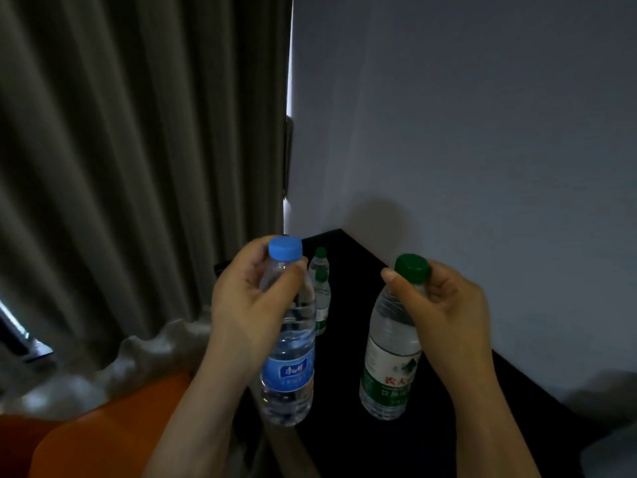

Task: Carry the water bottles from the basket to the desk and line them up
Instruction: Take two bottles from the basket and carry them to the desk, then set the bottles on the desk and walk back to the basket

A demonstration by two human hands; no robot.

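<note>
My left hand (pixel 248 298) grips the neck of a clear water bottle with a blue cap and blue label (pixel 287 370), held upright over the near left edge of the black desk (pixel 348 374). My right hand (pixel 437 305) holds the neck of a green-capped, green-labelled bottle (pixel 389 370), upright above the desk's middle. Whether either bottle touches the desk I cannot tell. Two small green-capped bottles (pixel 320 291) stand one behind the other at the desk's far corner. The basket is out of view.
A grey curtain (pixel 138 167) hangs at the left, its hem by the desk's left edge. A pale wall (pixel 482 150) borders the desk's right and back. An orange seat (pixel 103 436) lies at the lower left.
</note>
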